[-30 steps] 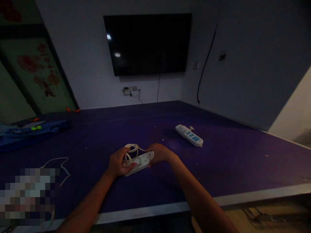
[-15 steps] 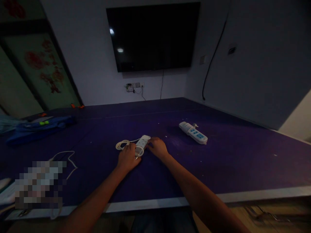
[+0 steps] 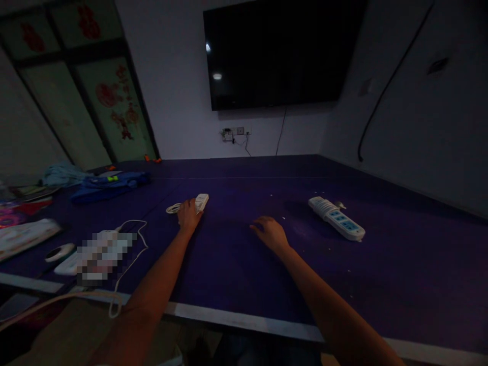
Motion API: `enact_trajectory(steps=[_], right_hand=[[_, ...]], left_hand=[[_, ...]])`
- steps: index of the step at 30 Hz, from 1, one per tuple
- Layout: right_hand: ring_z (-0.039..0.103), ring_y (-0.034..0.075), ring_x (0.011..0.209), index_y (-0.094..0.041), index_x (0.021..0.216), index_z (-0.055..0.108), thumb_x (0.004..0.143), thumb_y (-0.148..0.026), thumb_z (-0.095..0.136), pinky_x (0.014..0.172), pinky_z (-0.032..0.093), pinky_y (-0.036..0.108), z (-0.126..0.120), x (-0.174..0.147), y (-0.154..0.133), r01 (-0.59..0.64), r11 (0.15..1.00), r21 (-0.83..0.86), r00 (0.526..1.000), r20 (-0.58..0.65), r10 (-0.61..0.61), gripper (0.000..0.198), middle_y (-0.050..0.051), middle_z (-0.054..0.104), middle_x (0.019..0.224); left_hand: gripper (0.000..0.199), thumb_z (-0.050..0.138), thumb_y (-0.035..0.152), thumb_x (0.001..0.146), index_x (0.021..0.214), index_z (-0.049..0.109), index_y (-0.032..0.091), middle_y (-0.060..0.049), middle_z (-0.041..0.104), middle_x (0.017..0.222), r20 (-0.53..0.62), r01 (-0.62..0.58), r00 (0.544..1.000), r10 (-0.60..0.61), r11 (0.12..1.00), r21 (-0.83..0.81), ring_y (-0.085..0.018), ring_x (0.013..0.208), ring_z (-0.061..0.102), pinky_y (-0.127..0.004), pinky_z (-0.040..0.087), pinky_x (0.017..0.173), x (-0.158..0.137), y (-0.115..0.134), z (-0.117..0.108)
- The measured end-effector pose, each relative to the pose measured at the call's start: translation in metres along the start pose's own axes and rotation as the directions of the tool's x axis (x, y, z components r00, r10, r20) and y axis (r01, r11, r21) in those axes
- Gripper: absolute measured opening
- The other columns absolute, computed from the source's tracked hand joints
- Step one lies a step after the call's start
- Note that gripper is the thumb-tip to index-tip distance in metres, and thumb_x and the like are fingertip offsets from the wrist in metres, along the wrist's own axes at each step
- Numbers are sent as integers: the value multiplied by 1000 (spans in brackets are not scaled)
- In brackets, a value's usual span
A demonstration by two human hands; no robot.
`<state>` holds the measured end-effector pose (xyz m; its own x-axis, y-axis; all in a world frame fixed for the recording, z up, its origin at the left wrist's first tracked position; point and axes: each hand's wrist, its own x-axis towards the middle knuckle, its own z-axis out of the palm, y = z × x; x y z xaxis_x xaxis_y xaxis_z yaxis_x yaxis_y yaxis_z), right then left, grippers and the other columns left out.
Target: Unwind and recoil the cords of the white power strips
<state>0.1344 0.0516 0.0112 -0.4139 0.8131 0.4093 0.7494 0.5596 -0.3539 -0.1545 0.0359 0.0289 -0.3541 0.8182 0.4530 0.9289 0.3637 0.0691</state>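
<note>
My left hand (image 3: pixel 188 217) is closed over the near part of a small white power strip (image 3: pixel 202 201), whose far end shows beyond the fingers. A loop of its pale cord (image 3: pixel 173 208) lies on the purple tabletop (image 3: pixel 229 264) at the hand's left. Apart from the strip, my right hand (image 3: pixel 271 232) hovers low over or rests on the table with fingers loosely spread and nothing in them. Farther right lies a larger white power strip (image 3: pixel 340 220) with blue sockets, its cord wound around one end and its plug (image 3: pixel 340 205) beside it.
At the left are a partly blurred-out device with a white cable (image 3: pixel 143 236), a white rounded object (image 3: pixel 60 252), and blue clothing (image 3: pixel 110 185). A pale edge (image 3: pixel 244 316) runs along the table front. A large television (image 3: pixel 278 56) hangs on the wall.
The small power strip has moved left across the table under my left hand. My right hand has come away from it. The view has turned left.
</note>
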Motion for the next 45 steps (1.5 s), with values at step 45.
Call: enact_trajectory(steps=[45], right_hand=[[60,33,99,-28,139,34,78,-43,59,77,44,40,-89,-25,162,-629,658,-414,774,-259,578,67,16,59,116]], left_hand=[[18,52,25,82,86,69,22,-7,70,92,-396,-673,732,555,499,-546,-25,104,58,-49,47,88,-94,130,-2]])
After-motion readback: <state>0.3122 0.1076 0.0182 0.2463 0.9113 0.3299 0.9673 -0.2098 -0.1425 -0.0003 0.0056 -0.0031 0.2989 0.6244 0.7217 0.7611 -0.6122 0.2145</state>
